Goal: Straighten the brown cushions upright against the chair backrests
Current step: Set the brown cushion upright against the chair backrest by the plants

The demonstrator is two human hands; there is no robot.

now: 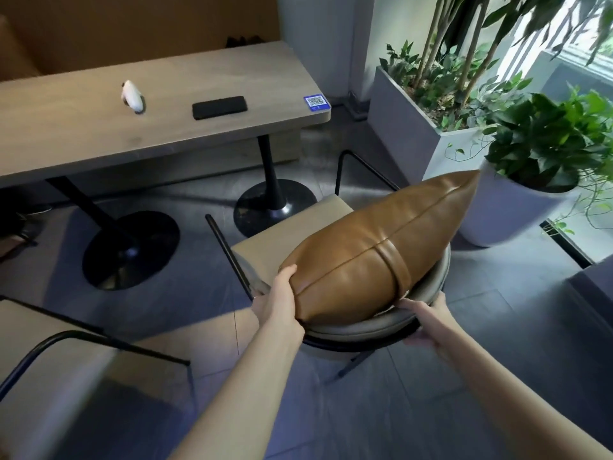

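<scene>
Brown leather cushion [371, 247] stands on edge atop chair backrest [381, 327]. Left hand [282, 300] clasps near end to steady it; right hand [428, 318] holds backrest rim underneath (bracing chair, likely).

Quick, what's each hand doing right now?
Left hand: gripping the cushion at its near end.
Right hand: on the backrest, fingers touching the cushion's underside.

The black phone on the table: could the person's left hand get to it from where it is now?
Probably not without stepping closer. The left hand is pressed against the brown cushion, and the chair stands between the person and the table where the black phone lies.
</scene>
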